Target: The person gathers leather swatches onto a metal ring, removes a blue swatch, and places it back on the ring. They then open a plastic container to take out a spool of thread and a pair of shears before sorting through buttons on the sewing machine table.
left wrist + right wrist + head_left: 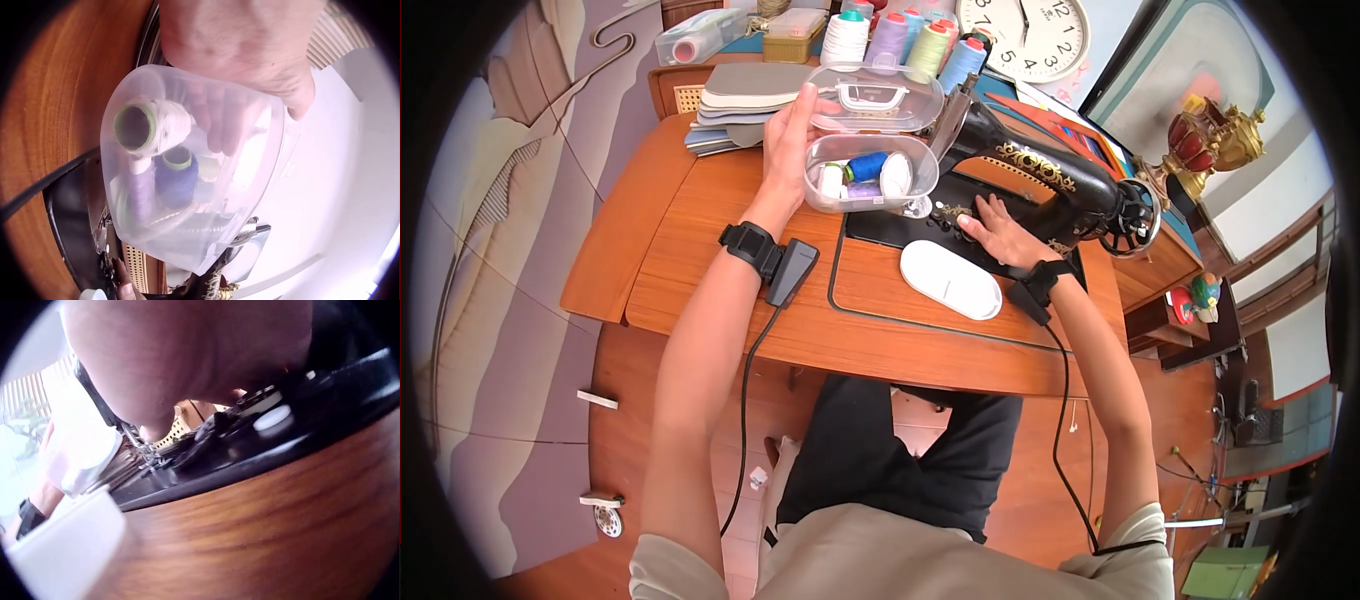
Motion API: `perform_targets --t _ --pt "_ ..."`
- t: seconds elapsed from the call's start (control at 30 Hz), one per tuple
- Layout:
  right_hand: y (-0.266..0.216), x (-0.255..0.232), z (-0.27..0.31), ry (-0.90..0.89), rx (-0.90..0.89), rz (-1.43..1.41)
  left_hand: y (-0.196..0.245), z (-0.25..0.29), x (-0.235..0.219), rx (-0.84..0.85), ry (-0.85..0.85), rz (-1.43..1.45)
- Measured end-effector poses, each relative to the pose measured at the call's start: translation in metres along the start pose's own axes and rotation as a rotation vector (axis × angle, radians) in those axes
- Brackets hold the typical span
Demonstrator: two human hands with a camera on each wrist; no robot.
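Observation:
My left hand [785, 150] grips a clear plastic box [825, 200] by its side, above the table's left part. Its hinged lid stands raised behind it. Inside lie a blue thread spool [177, 184], a white spool [167, 125] and a purple spool [142, 194]. My right hand [1005, 238] is spread low over the black bed of the sewing machine [1040, 165], thumb and fingers apart. Small dark pieces lie by its thumb, and a white round piece [273, 419] shows beneath the hand in the right wrist view. Nearby sits a white oblong tray [950, 280].
Large thread cones [887, 40] line the back, beside a clock [1030, 35]. Stacked folded fabric [745, 95] lies at the back left. The machine's handwheel [1132, 215] is on the right. The wooden tabletop [700, 240] ends just before the person's lap.

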State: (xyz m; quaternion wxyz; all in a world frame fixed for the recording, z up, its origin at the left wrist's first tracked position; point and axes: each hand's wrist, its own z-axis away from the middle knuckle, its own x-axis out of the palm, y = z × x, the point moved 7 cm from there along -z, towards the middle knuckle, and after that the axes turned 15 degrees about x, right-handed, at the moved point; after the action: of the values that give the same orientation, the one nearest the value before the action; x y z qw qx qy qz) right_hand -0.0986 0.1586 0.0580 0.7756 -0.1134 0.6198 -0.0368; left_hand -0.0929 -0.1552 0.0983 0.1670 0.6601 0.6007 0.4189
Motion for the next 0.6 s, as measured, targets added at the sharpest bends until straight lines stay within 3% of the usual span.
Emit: perform_targets --t 0.23,0.33,0.53,0.6 --pt "-0.005 0.003 0.033 -0.094 -0.015 -0.109 -0.003 0.000 0.000 -0.008 -0.005 0.018" --pt "-0.025 -0.012 0.073 0.110 -0.309 0.089 -0.005 -0.002 -0.002 0.001 -0.009 0.007" --pt "-0.042 0.004 0.125 0.078 -0.392 0.133 -0.005 -0.002 -0.002 0.010 -0.014 0.038" --pt "-0.042 0.006 0.128 0.159 -0.429 0.107 -0.005 -0.003 -0.001 0.004 -0.018 0.056"
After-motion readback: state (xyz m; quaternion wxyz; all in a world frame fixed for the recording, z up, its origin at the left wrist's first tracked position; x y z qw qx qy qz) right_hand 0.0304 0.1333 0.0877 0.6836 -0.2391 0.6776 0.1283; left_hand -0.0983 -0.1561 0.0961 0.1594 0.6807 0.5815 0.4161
